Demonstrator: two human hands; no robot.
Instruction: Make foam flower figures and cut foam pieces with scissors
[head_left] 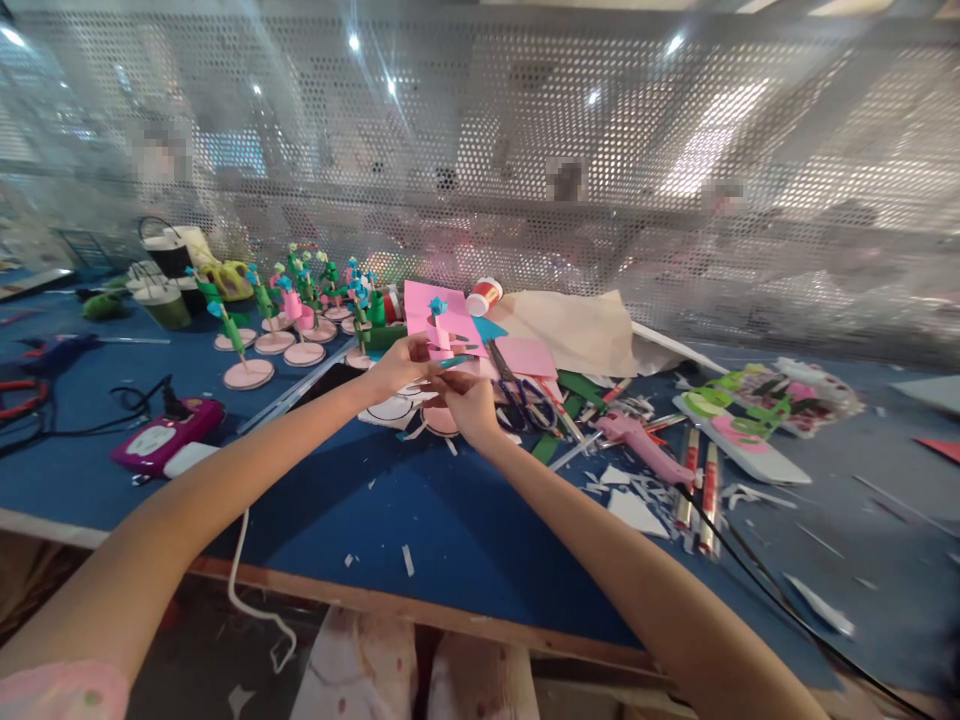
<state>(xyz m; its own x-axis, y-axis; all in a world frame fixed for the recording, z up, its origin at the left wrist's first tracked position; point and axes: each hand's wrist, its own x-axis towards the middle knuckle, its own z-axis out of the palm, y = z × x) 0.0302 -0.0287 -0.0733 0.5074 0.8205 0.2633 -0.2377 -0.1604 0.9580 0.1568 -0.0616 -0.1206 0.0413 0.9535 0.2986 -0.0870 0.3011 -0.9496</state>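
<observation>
Gripping the pink tube (442, 343) near the middle of my head view, I have the left hand (401, 366) closed on its lower end, fingers narrow around it. The right hand (469, 405) meets it from 5 o'clock with its fingers bunched; I cannot tell whether they hold the tube too or only touch at its base. The tube's long axis runs close to upright, from 6 to 12 o'clock, and its blue flower (438, 306) points to 12. Behind it I see a pink sheet (416, 297) lying on the blue surface (480, 540).

Clocked from the tube, a cup (484, 298) lies tipped between 1 and 2 o'clock. The scissors (517, 392) rest at 4, near the right hand, with the glue gun (651, 447) farther out that way. A pink disc (441, 421) shows at 6, partly covered. Several flowers on round bases (248, 374) stand between 9 and 10.
</observation>
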